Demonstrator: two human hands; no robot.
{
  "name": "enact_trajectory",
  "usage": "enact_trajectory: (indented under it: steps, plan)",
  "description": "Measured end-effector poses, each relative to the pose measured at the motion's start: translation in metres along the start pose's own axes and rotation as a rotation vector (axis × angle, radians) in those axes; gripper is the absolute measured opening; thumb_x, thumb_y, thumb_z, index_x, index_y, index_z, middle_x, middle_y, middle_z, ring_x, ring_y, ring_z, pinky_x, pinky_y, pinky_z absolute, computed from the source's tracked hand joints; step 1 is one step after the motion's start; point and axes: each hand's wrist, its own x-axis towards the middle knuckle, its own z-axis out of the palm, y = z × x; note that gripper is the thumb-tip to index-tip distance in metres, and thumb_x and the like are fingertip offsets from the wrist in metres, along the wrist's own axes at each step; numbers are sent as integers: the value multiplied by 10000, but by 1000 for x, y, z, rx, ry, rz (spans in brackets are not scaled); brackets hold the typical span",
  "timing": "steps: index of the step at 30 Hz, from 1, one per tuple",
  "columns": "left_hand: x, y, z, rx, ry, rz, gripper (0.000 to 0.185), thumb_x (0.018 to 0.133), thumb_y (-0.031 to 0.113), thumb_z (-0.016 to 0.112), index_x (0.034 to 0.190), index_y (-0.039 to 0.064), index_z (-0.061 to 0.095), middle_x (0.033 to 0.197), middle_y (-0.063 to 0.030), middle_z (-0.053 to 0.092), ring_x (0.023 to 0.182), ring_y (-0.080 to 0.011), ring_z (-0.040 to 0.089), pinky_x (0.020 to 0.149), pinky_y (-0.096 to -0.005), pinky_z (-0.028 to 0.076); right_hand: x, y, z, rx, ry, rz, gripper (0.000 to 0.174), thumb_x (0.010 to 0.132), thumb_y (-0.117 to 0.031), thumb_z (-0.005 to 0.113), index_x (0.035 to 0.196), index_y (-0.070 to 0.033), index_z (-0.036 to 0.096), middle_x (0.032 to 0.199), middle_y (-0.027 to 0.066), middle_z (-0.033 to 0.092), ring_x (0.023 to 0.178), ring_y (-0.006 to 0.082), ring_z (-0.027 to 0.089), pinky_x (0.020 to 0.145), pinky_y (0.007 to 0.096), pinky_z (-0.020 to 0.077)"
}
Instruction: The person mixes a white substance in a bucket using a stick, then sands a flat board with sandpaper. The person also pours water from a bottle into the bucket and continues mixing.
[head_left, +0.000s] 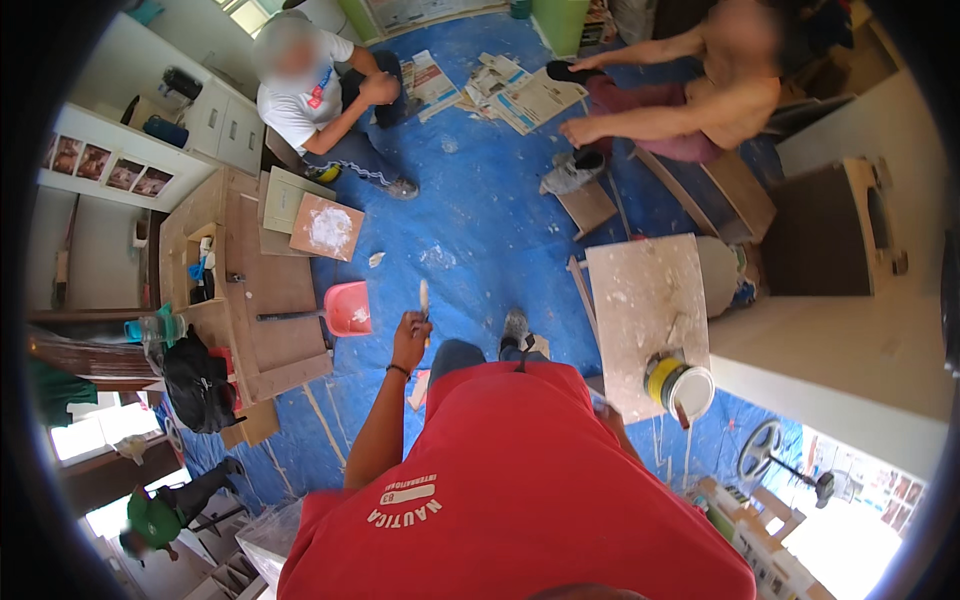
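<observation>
In front of my left thigh, my left hand (411, 341) is closed around a slim hand tool (424, 294). Its pale end points away from me, and I cannot tell whether it is a brush or a putty knife. My right hand (613, 420) hangs low beside my right hip, partly hidden by my red shirt (517, 465). What that hand holds, if anything, is unclear. Nearest to it is a spattered wooden board top (637, 300). A paint can (690, 391) with a yellow label stands at its near end. A red dustpan (349, 309) lies left of my left hand.
A blue tarpaulin (465, 225) covers the floor. Seated people, one in a white shirt (300, 97) and one in dark red trousers (652, 112), flank spread newspapers (525, 97). A powder-smeared board (328, 227) and a wooden cabinet (277, 330) with a black backpack (199, 382) are at left.
</observation>
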Motion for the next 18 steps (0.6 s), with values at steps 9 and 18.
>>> enact_trajectory:
  steps: [9, 18]
  plan:
    - [233, 184, 41, 106, -191, 98, 316, 1010, 231, 677, 1241, 46, 568, 1167, -137, 665, 1117, -243, 655, 930, -374, 540, 396, -311, -98, 314, 12, -329, 405, 992, -280, 688, 1328, -59, 643, 1068, 153, 767, 936, 219, 722, 802, 356, 561]
    - [523, 333, 21, 168, -465, 311, 287, 1014, 187, 642, 1240, 31, 557, 1148, -180, 684, 1086, -320, 674, 969, -425, 511, 536, -426, -89, 604, -22, 78, 450, 999, -253, 689, 1355, 7, 600, 1087, 127, 727, 891, 188, 696, 781, 324, 564]
